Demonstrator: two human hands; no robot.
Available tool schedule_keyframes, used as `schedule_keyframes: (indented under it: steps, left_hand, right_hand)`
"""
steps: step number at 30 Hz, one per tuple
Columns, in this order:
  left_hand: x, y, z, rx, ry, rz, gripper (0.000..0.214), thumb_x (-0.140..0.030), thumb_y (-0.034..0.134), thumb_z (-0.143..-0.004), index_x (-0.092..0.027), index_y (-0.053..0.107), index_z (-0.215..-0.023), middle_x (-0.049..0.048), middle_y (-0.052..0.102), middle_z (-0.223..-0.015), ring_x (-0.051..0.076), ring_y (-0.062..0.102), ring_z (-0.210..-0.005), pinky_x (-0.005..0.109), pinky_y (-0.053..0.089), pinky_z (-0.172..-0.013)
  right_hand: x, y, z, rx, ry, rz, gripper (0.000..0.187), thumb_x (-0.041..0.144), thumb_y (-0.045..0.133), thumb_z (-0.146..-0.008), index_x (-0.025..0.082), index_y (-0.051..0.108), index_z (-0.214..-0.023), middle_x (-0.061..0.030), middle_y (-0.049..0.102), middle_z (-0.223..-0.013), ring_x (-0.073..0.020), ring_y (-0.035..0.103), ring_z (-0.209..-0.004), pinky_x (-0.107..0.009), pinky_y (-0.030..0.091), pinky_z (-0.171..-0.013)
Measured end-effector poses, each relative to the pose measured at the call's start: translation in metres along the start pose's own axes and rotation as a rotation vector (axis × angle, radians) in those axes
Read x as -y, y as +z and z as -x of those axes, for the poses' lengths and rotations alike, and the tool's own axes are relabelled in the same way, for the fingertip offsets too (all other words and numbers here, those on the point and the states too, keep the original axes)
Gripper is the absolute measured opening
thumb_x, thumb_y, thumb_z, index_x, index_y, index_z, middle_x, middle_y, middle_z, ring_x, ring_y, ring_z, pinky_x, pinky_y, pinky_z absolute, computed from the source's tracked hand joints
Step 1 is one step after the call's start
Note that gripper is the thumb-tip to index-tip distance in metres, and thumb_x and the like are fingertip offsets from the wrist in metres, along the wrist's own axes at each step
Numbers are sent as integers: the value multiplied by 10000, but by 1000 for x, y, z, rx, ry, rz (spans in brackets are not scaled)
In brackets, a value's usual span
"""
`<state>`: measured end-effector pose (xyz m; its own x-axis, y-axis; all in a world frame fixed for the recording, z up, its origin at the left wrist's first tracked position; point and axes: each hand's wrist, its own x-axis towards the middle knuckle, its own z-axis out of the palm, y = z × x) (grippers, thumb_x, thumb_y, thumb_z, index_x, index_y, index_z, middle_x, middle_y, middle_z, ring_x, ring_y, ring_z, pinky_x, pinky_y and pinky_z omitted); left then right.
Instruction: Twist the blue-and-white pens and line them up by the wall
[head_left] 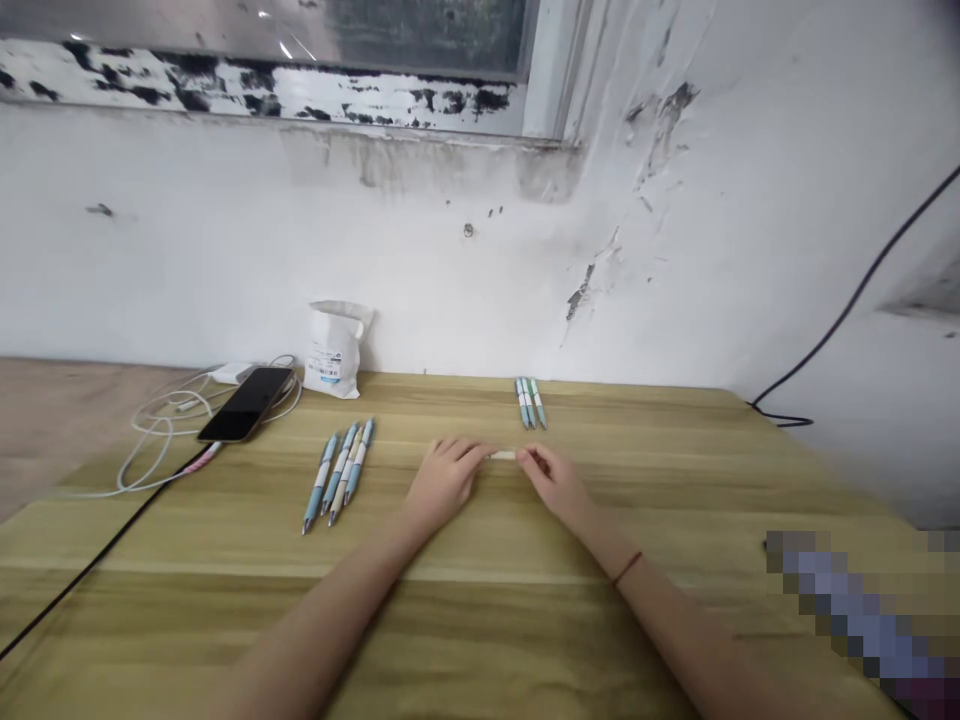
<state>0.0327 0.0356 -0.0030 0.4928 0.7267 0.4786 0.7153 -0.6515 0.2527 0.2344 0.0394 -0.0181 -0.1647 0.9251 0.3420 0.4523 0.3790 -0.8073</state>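
My left hand (444,482) and my right hand (553,482) rest on the wooden table (480,640), fingertips meeting at the middle. Between them, a small pale cylindrical piece (503,455) is pinched at its ends; it is too small to name exactly. To the left of my left hand lies a group of several blue-and-white pens (339,472), side by side and apart from the hand. Several more pens with blue and green parts (529,403) lie farther ahead, beyond my hands.
A black smartphone (246,404) lies at the back left on tangled white cable (169,425), near a white charger (232,373). A white paper bag (334,350) stands against the stained wall (225,280). A black cable (97,550) crosses the table's left side.
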Motion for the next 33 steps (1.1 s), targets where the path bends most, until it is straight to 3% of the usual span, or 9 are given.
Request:
schedule_keyframes:
  steps: [4, 8, 13, 17, 22, 27, 31, 33]
  left_hand:
    - [0, 1, 0, -24, 2, -12, 390, -62, 431, -844, -262, 525, -1166, 33, 606, -1075, 174, 523, -989, 317, 385, -815]
    - [0, 2, 0, -20, 5, -10, 399, -56, 429, -842, -263, 518, -1171, 31, 605, -1077, 175, 520, -995, 323, 383, -823]
    - [0, 1, 0, -21, -3, -10, 395, -59, 419, -841, -257, 522, -1167, 34, 603, -1078, 180, 518, -991, 330, 382, -830]
    - [-1, 1, 0, -14, 6, -9, 386, -72, 420, -850, -263, 520, -1170, 26, 603, -1085, 174, 517, -1000, 323, 382, -825]
    - [-1, 1, 0, -6, 2, 12, 378, -81, 409, -859, -256, 519, -1177, 37, 600, -1091, 176, 516, -1009, 331, 381, -829]
    - [1, 2, 0, -5, 18, 18, 380, -84, 399, -867, -254, 511, -1188, 35, 604, -1086, 178, 516, -1007, 331, 382, -817]
    - [1, 2, 0, -8, 14, 20, 386, -77, 411, -858, -255, 518, -1183, 40, 604, -1087, 179, 519, -1012, 327, 387, -821]
    - [1, 2, 0, -10, 13, 15, 391, -73, 419, -854, -260, 518, -1182, 35, 607, -1081, 179, 522, -1006, 328, 387, -817]
  right_hand:
    - [0, -1, 0, -7, -30, -31, 248, 399, 509, -825, 202, 547, -971, -30, 608, -804, -157, 549, -655, -279, 441, -607]
    - [-1, -1, 0, 48, -22, 55, 284, 412, 410, -881, 191, 575, -815, -24, 590, -708, -162, 535, -647, -284, 433, -612]
    - [0, -2, 1, 22, -35, 16, 254, 408, 469, -857, 195, 531, -981, -20, 588, -773, -148, 521, -632, -264, 424, -589]
    - [1, -2, 1, 55, -25, 76, 311, 420, 384, -894, 194, 557, -769, 0, 532, -637, -144, 488, -588, -259, 391, -561]
    - [-1, 1, 1, 12, -46, 44, 278, 423, 509, -828, 190, 533, -977, 2, 567, -707, -130, 498, -569, -248, 402, -547]
    - [0, 0, 1, 66, -57, 139, 280, 409, 423, -881, 189, 579, -802, 7, 543, -623, -133, 487, -564, -248, 378, -542]
    - [-1, -1, 2, 30, -79, 120, 245, 401, 474, -860, 187, 558, -942, -6, 582, -704, -138, 513, -594, -247, 395, -553]
    - [-2, -1, 2, 20, -110, 133, 228, 385, 456, -873, 186, 555, -925, -13, 588, -717, -139, 516, -601, -248, 393, -559]
